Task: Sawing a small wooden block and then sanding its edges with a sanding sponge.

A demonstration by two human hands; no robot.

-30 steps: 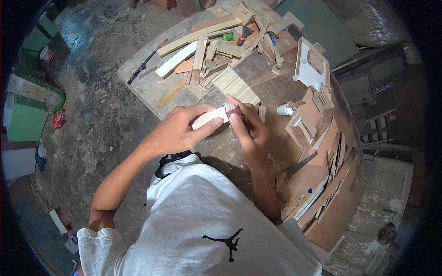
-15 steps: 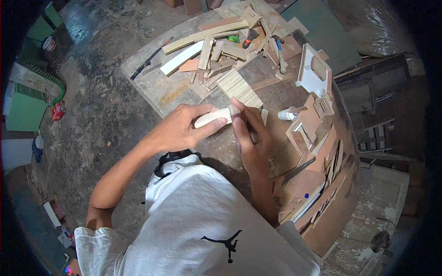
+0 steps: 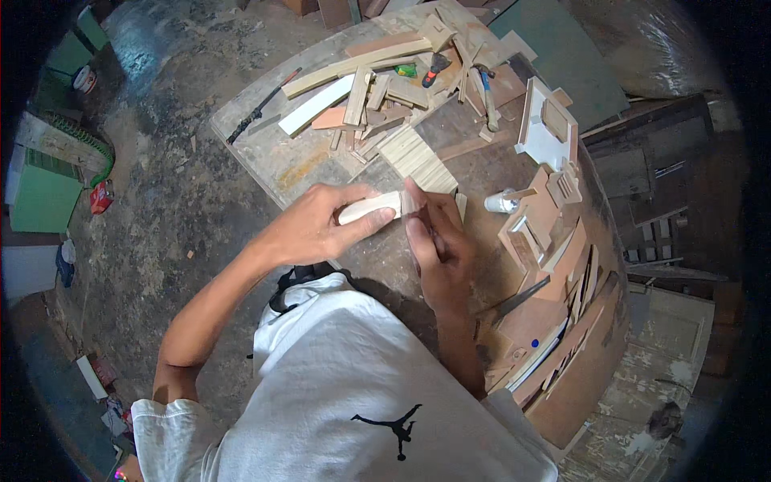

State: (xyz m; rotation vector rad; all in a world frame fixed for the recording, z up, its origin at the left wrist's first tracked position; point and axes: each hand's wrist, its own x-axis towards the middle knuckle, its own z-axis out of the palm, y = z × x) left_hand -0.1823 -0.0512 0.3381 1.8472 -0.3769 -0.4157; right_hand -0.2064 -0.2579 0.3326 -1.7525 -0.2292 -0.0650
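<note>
Above the near edge of the workbench, my left hand (image 3: pixel 317 221) grips a short pale wood block (image 3: pixel 371 209) between thumb and fingers. My right hand (image 3: pixel 442 241) is closed at the block's right end, its thumb and forefinger pinching a small folded brownish sheet (image 3: pixel 409 202) like sandpaper against the wood. Most of that sheet is hidden by the fingers, which are slightly blurred. Just beyond the hands lies a flat striped wood panel (image 3: pixel 419 159).
Wood offcuts (image 3: pixel 357 96) pile up at the bench's far side, near a hammer (image 3: pixel 488 96) and a red-handled tool (image 3: pixel 434 71). On the right are a small white container (image 3: pixel 501 201), a handsaw (image 3: pixel 522 296), wooden frames (image 3: pixel 550 124) and thin boards (image 3: pixel 574 345).
My right hand has shifted slightly at the block's end, with its fingers a little lower and farther right. My left hand keeps the block in almost the same place.
</note>
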